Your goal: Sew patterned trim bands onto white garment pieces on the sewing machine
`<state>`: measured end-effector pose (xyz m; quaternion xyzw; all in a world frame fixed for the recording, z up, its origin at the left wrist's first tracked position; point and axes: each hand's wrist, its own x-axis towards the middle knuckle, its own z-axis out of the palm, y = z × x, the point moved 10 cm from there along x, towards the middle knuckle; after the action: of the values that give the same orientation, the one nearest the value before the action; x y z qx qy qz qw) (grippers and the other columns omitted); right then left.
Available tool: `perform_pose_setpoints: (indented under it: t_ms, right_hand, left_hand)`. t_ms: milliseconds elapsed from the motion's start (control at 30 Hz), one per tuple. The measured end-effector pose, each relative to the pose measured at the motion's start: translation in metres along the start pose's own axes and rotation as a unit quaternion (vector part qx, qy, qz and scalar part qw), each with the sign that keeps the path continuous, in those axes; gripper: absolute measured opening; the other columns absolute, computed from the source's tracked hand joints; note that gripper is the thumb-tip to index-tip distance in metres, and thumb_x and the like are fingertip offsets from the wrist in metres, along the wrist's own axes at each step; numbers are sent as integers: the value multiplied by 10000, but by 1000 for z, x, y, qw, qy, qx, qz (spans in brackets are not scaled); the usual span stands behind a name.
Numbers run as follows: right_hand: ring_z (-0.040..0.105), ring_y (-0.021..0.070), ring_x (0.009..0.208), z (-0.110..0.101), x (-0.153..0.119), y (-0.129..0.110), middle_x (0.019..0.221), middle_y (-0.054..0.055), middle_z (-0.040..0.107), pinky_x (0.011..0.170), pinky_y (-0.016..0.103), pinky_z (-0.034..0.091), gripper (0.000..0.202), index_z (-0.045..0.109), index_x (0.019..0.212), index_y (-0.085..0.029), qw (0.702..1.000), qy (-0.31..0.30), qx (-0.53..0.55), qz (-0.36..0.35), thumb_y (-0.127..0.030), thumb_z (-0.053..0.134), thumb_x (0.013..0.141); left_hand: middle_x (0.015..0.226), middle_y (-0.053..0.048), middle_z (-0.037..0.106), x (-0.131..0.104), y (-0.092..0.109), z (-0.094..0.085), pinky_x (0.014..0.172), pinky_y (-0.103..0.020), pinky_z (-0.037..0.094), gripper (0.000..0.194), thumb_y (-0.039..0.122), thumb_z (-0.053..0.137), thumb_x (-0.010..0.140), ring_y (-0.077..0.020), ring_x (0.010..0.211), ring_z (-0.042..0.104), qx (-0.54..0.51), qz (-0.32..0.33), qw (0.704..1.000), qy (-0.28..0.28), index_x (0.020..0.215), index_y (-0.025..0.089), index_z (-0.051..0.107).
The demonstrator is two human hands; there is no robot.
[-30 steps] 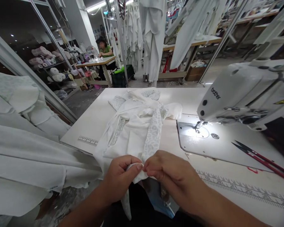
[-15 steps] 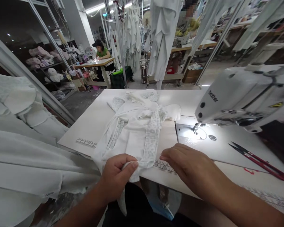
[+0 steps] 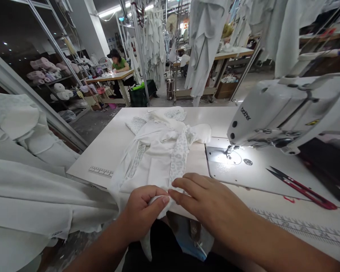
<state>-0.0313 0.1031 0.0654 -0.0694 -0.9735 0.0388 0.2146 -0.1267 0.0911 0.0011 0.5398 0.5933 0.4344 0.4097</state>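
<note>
A white garment (image 3: 158,170) with pale grey leopard-print trim lies spread on the sewing table, its near edge hanging over the front. My left hand (image 3: 143,211) pinches that near edge between thumb and bent forefinger. Beside it, my right hand (image 3: 206,196) rests over the print band, fingers stretched and a little apart. Its fingertips reach the fabric close to my left thumb; whether they touch it I cannot tell. To the right stands a white sewing machine (image 3: 274,113), its lit needle area over the metal plate (image 3: 221,166).
Thread snips (image 3: 306,190) with red handles lie right of the plate. Rulers (image 3: 100,171) are marked on the tabletop (image 3: 102,147). White cloth (image 3: 31,181) hangs at the left. Across the aisle a person (image 3: 120,64) sits at another table. More garments (image 3: 206,45) hang behind.
My right hand has moved left to the garment's near edge, its fingers spreading somewhat. My left hand keeps its pinch. The view has shifted slightly to the right.
</note>
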Motion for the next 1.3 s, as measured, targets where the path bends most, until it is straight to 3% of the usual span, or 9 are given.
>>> perform_pose_setpoints:
  t_ms: [133, 300, 467, 567, 633, 733, 867, 1067, 1300]
  right_hand:
    - [543, 226, 801, 4, -3, 4, 910, 74, 637, 651, 359, 469, 96, 631, 830, -168, 1000, -15, 9, 8, -90, 575, 832]
    - [495, 204, 728, 8, -12, 10, 829, 53, 599, 595, 335, 405, 144, 551, 728, -180, 999, -33, 28, 21, -78, 545, 829]
    - [509, 162, 851, 1, -12, 3, 909, 32, 611, 703, 287, 422, 215, 531, 861, -192, 969, 16, 245, 35, -36, 391, 909]
    - [507, 144, 763, 5, -6, -5, 796, 8, 603, 678, 269, 416, 212, 498, 864, -199, 947, 10, 319, 30, -26, 376, 881]
    - [490, 149, 697, 16, -7, 0, 737, 2, 587, 611, 267, 380, 210, 490, 803, -202, 961, -34, 270, 39, -19, 392, 835]
    - [509, 175, 671, 32, -24, 38, 707, 21, 583, 568, 275, 341, 202, 528, 753, -201, 984, -87, 108, 109, -38, 416, 796]
    - [512, 174, 610, 36, -56, 80, 644, 15, 545, 530, 271, 319, 241, 517, 689, -199, 971, -119, -9, 207, -26, 391, 800]
    - [556, 173, 690, 2, -45, 64, 722, 33, 596, 568, 278, 437, 221, 594, 854, -194, 975, 25, 106, 192, -172, 398, 953]
    - [554, 188, 838, -12, -15, 19, 917, 59, 656, 666, 303, 477, 205, 634, 1069, -179, 988, 44, 132, 60, -129, 494, 930]
  left_hand:
    - [705, -5, 625, 0, -1, -1, 642, -213, 410, 222, 285, 555, 885, -122, 683, 534, 12, -9, 1000, -6, 759, 141, 666]
    - [690, -4, 607, 0, -8, -7, 627, -215, 403, 226, 293, 564, 876, -121, 671, 516, 7, -24, 1000, 2, 741, 136, 657]
    - [714, -8, 633, 3, -14, 3, 642, -214, 417, 211, 302, 578, 866, -121, 683, 533, -47, -51, 997, -30, 782, 139, 682]
    - [711, -14, 646, 4, -11, 15, 656, -219, 428, 210, 277, 563, 864, -123, 685, 550, -67, -53, 995, -56, 769, 136, 685]
    - [716, -23, 651, 3, -9, 16, 663, -224, 433, 222, 281, 557, 868, -131, 695, 561, -51, -44, 996, -55, 768, 133, 688]
    - [711, -26, 646, -3, -4, -3, 657, -227, 428, 230, 299, 567, 867, -136, 690, 559, -13, -19, 1000, 1, 763, 134, 690]
    - [661, -11, 612, -7, -15, -28, 586, -218, 405, 231, 325, 586, 859, -124, 627, 522, -55, -51, 995, 68, 749, 140, 671]
    - [703, -23, 621, 4, -12, -13, 643, -231, 424, 231, 319, 581, 863, -142, 689, 538, -41, -45, 998, 20, 757, 136, 673]
    - [757, -28, 662, 3, -5, -4, 674, -231, 435, 219, 301, 563, 881, -147, 724, 566, 1, -27, 1000, 5, 798, 146, 694]
